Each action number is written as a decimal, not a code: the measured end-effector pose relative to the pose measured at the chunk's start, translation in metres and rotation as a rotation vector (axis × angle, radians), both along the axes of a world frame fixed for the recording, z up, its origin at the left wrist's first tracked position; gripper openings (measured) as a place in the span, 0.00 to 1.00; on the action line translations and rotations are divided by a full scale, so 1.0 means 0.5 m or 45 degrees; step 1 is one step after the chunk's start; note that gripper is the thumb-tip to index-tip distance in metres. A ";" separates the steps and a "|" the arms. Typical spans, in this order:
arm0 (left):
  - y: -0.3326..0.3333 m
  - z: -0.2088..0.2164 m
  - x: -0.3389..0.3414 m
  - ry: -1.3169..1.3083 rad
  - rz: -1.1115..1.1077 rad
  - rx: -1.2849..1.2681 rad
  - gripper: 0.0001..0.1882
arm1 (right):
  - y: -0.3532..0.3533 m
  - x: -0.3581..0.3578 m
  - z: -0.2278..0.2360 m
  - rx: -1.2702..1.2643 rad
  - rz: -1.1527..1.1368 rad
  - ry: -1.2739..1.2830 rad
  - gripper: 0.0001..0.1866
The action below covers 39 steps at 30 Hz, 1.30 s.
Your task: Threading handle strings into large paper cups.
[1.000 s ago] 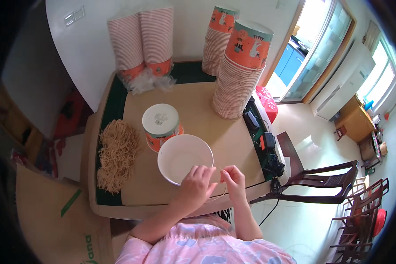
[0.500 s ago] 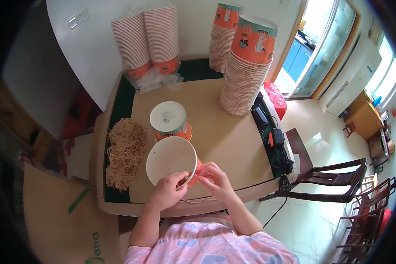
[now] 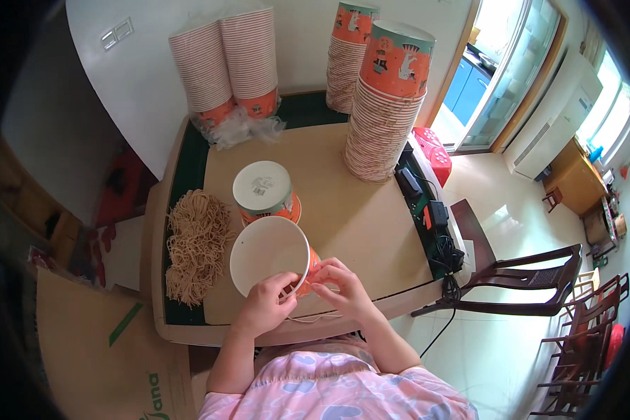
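Note:
An orange paper bucket (image 3: 267, 253) lies tilted near the table's front edge, its white inside facing me. My left hand (image 3: 264, 306) grips its rim, fingers reaching inside the wall. Against the outer right side of the bucket, my right hand (image 3: 341, 288) pinches with thumb and fingertips; what is between them is too small to make out. A thin pale cord (image 3: 316, 318) trails on the table edge below the hands. Just behind stands an upturned bucket (image 3: 262, 187) with a green and orange wall. To the left lies a heap of beige cords (image 3: 194, 245).
Tall stacks of upturned paper buckets (image 3: 381, 126) rise at the back right. Two plastic-wrapped stacks (image 3: 248, 59) stand at the back left. Black adapters and cables (image 3: 444, 252) line the table's right edge, beside a dark wooden chair (image 3: 521, 283). A cardboard sheet (image 3: 98, 350) is at lower left.
The whole view has shifted slightly. Both hands stay at the bucket's rim and side, with the right fingers moved only a little.

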<state>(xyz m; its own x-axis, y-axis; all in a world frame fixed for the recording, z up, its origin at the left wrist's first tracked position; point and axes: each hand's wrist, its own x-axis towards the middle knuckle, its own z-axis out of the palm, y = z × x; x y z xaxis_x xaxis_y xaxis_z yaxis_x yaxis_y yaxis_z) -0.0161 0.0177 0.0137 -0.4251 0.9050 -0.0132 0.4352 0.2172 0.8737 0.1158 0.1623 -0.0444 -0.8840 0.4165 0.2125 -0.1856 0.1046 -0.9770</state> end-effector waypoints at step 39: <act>0.037 -0.021 0.012 -0.059 -0.014 -0.003 0.13 | 0.011 0.000 -0.015 0.131 -0.175 -0.086 0.05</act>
<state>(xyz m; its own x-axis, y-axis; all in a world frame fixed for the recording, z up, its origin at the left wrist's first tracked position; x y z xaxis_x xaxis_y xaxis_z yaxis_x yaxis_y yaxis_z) -0.0101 0.0362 0.0034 -0.4137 0.9097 -0.0352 0.3965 0.2149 0.8926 0.1158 0.1679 -0.0521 -0.8338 0.5136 0.2025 -0.0973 0.2244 -0.9696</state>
